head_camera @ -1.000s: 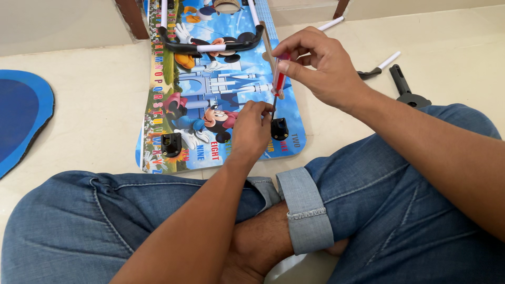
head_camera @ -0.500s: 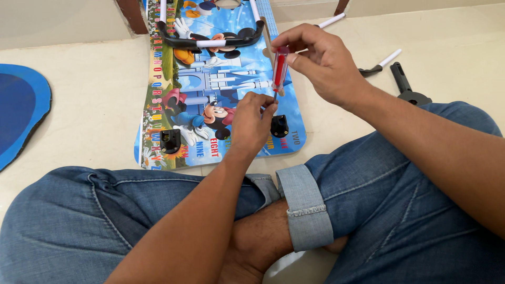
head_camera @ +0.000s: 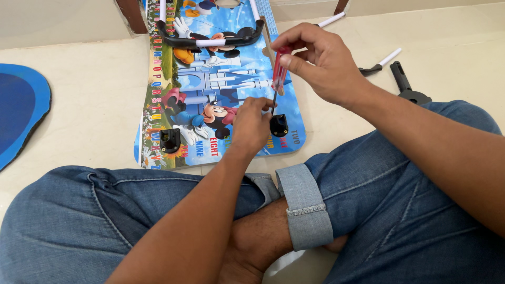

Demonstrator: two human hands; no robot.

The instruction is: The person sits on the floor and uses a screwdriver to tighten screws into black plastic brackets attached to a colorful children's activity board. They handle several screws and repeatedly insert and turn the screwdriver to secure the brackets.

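Observation:
A colourful cartoon-printed board (head_camera: pixel 221 84) lies flat on the floor in front of my crossed legs. My right hand (head_camera: pixel 321 66) grips a red-handled screwdriver (head_camera: pixel 279 73), held upright with its tip down at a black plastic bracket (head_camera: pixel 279 125) near the board's right front corner. My left hand (head_camera: pixel 252 123) rests on the board beside that bracket, fingertips pinched around the screwdriver's shaft. A second black bracket (head_camera: pixel 170 141) sits at the board's left front corner. A black and white folding leg frame (head_camera: pixel 210 38) lies across the board's far end.
A blue round board (head_camera: pixel 18 113) lies on the floor at the left. Loose black and white leg parts (head_camera: pixel 397 79) lie on the floor at the right, beyond my knee. A brown furniture leg (head_camera: pixel 131 14) stands at the back left.
My right hand has shifted the screwdriver slightly, keeping it upright over the right bracket. My left hand has stayed on the board, its fingers now closed around the shaft.

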